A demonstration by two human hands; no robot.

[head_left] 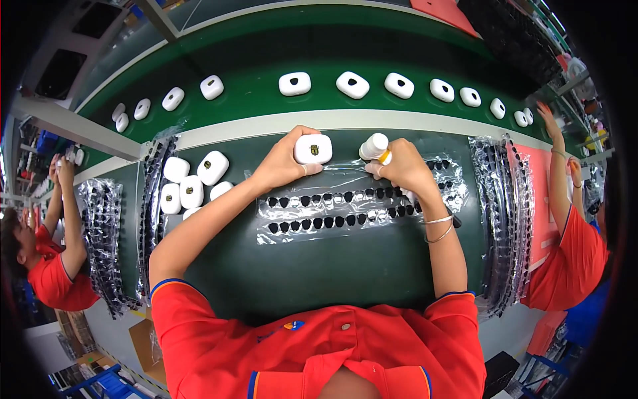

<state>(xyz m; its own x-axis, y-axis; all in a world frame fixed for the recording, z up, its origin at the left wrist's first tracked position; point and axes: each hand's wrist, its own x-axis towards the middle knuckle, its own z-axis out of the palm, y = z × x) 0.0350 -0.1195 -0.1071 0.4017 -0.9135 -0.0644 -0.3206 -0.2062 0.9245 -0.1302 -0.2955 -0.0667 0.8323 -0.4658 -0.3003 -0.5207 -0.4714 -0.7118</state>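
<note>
The white casing (313,149) held in the left hand (282,166) looks like smooth, slightly glossy plastic, with a small dark inset on its face. The white bottle (373,146) in the right hand (407,169) is also plastic, matt, with an orange band at the neck. Under both lies a clear plastic sheet (359,206), crinkled and shiny, carrying rows of small black glossy parts (319,199). The bench top (319,266) is a matt green mat, possibly rubber. Thin bright metal bangles (439,226) circle the right wrist. The red shirt (319,352) is soft matt cloth.
</note>
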